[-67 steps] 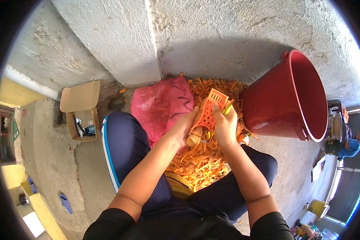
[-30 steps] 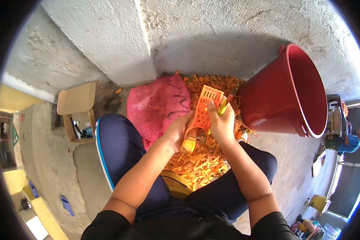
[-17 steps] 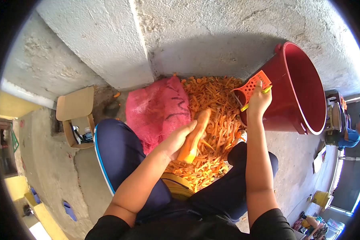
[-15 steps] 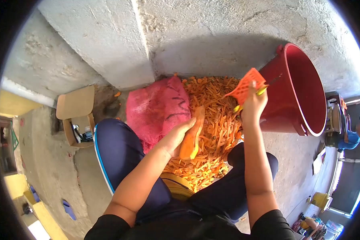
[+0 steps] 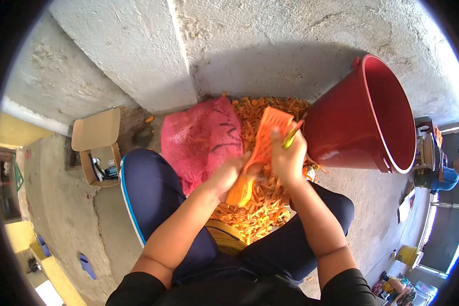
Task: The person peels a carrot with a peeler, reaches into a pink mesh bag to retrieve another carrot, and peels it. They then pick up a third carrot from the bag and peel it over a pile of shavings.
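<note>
My left hand is closed round an orange peeled carrot, which tilts over a pile of orange peelings. In my right hand are an orange perforated plastic tool and a thin yellow-green handled tool. The lower end of the orange tool lies over the upper part of the carrot and hides it. A pink mesh sack lies just left of the pile.
A large dark red bucket leans at the right by the wall. An open cardboard box stands at the left. A blue slipper lies on the floor. A person in blue is at the far right.
My right hand has moved left and down with the orange tool, from beside the bucket to the carrot. My left hand and the carrot have stayed in nearly the same place.
</note>
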Demonstrator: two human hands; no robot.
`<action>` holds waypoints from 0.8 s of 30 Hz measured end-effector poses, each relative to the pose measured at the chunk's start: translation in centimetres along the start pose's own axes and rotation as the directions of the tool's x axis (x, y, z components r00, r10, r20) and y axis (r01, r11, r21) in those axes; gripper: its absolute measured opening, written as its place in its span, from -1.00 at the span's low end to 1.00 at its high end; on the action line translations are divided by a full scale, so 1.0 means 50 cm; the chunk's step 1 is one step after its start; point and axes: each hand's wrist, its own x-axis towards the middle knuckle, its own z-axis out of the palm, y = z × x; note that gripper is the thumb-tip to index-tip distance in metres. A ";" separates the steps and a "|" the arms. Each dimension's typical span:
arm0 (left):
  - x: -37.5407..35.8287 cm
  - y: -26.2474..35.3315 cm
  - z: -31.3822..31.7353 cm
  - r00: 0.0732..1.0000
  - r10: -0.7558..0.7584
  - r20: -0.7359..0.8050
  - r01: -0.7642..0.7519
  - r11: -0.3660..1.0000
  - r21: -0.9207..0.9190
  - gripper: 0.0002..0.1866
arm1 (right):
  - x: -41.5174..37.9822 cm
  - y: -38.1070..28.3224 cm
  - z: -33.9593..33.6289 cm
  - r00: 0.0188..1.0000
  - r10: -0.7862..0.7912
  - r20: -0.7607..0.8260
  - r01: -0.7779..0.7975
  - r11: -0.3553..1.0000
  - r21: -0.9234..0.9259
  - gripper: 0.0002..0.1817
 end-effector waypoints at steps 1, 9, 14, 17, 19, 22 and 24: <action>-0.006 0.000 0.014 0.999 -0.007 -0.042 0.006 1.000 -0.023 -0.61 | 0.026 0.019 -0.008 0.994 -0.016 -0.109 0.014 1.000 -0.020 -0.84; -0.017 0.013 0.009 0.995 -0.035 0.092 0.044 0.994 -0.096 -0.58 | 0.092 0.058 -0.069 0.966 0.163 -0.201 -0.105 0.956 0.272 -0.85; -0.011 0.010 0.012 0.999 0.027 0.026 -0.026 0.999 -0.047 -0.52 | 0.014 -0.032 -0.025 0.979 0.151 0.135 -0.192 0.905 0.381 -0.79; -0.013 0.014 0.025 0.999 0.021 -0.036 -0.026 0.989 -0.146 -0.53 | -0.017 -0.023 -0.006 0.983 0.095 0.157 -0.145 0.927 0.346 -0.83; -0.009 0.014 0.030 0.998 -0.001 -0.066 -0.011 0.981 -0.194 -0.56 | -0.026 -0.034 0.001 0.994 0.030 0.108 -0.058 0.963 0.263 -0.85; -0.005 0.010 0.031 0.998 0.022 -0.058 -0.028 0.994 -0.102 -0.60 | -0.033 -0.012 0.001 0.995 0.020 0.102 -0.035 0.988 0.149 -0.82; -0.007 0.002 0.024 1.000 0.021 -0.017 -0.021 1.000 -0.004 -0.62 | -0.016 -0.001 -0.006 0.995 -0.073 -0.063 0.073 0.997 -0.003 -0.76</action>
